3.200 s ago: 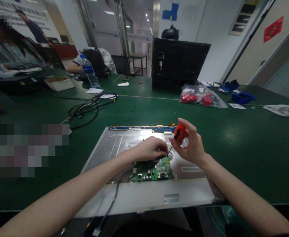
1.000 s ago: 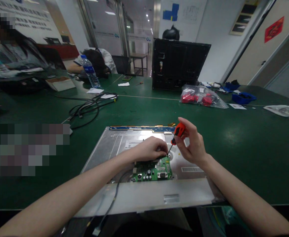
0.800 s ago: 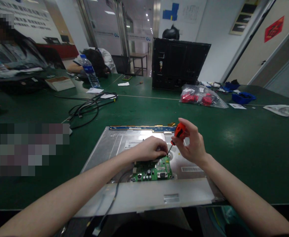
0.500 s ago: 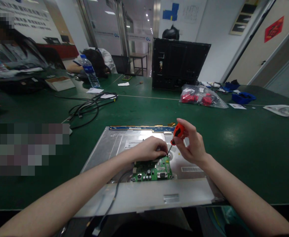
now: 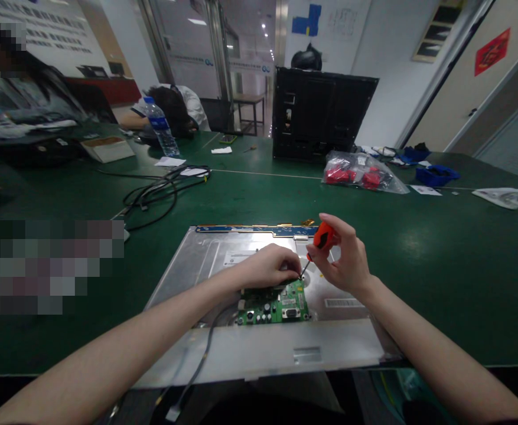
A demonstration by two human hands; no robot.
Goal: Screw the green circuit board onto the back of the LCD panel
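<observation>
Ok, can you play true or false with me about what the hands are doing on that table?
The right hand holds an orange-handled screwdriver. True.
The left hand is at the far edge of the circuit board, beside the screwdriver's tip. True.
The circuit board is blue. False: it is green.
The water bottle lies on its side. False: it stands upright.

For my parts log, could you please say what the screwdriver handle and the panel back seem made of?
The screwdriver handle looks like plastic or rubber: matte orange, black inlay. The panel back is probably sheet metal: dull silver with soft sheen.
</observation>
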